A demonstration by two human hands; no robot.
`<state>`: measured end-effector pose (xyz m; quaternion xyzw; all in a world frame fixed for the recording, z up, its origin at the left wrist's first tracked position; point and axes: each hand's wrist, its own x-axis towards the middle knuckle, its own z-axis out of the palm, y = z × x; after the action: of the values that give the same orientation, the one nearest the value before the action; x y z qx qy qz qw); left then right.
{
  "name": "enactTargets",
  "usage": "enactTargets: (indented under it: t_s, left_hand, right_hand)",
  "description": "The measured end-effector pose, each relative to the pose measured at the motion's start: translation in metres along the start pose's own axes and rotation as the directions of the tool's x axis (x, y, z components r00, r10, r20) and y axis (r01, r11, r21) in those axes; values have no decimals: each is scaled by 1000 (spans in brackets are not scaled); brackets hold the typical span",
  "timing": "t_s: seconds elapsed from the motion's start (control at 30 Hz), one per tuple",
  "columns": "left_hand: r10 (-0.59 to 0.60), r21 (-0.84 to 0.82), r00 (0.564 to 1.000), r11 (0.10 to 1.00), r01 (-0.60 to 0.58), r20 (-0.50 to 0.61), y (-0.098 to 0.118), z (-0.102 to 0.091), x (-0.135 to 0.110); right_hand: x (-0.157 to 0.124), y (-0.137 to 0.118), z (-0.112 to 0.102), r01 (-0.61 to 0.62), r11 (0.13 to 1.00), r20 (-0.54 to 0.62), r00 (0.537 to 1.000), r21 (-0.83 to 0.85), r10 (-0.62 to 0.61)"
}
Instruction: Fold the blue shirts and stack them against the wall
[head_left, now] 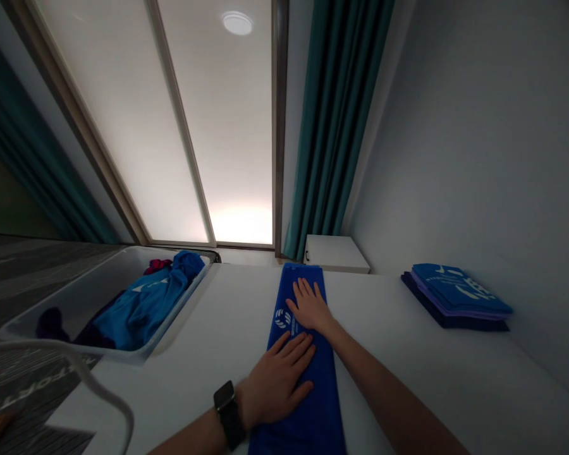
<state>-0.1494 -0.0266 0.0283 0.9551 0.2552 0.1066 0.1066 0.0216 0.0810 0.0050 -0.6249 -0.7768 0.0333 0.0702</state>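
A blue garment (308, 404), folded into a long narrow strip with a white printed logo, lies lengthwise on the white table (208, 366). My left hand (279, 379), with a dark watch on its wrist, rests flat on the near-middle part of the strip, fingers outstretched. Farther along, my right hand (310, 306) presses flat on the cloth just right of the logo, its fingers spread. Neither hand grips anything. The strip's near end runs out of the bottom of the view.
A translucent plastic bin (80, 278) at the left holds crumpled clothes (140, 306). A stack of folded garments (455, 294) sits at the table's right. Beyond the far edge stands a white cabinet (336, 249). A pale cable (99, 388) curves across the lower left.
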Motion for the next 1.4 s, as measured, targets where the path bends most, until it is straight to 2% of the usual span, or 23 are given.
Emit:
enactTargets:
  t_s: [0.17,0.37,0.5,0.67,0.87,1.0,1.1,1.2,1.3,1.4]
  left_hand:
    - [-69,-28,997,997,68,-42,11,10,3]
    - [-89,-88,994,993,83,-67,14,-2,3]
    - [-140,-92,982,987,129,-124,-4,-13,-3]
    - [-190,-37,967,982,186,-167,-33,-20,-12]
    - [-190,-78,961,981,178,-200,-36,-26,-13]
    - [-201,-80,963,979,189,-179,-39,-28,-12]
    - [-195,-82,967,979,184,-162,-41,-30,-12]
    - [-199,-89,967,978,187,-157,-41,-31,-12]
    - [-205,-89,966,977,193,-155,-38,-33,-11]
    - [-195,-79,971,980,185,-137,-34,-33,-10]
  right_hand:
    - [6,1,-3,68,998,21,997,-11,-68]
    - [6,-2,-4,64,998,18,998,-8,-64]
    - [-4,-11,-4,-8,1000,20,1000,18,8]
    - [-26,-22,2,-92,995,-46,995,28,94]
    - [-30,-24,-1,-85,996,-32,996,30,86]
    - [-34,-29,-8,-87,996,-58,995,3,87]
    - [-47,-36,-14,-83,996,-37,996,18,84]
    - [-68,-41,-18,-29,998,4,1000,56,29]
    - [-90,-42,-21,42,996,2,999,82,-42]
    - [-105,-41,-19,45,995,6,999,85,-46]
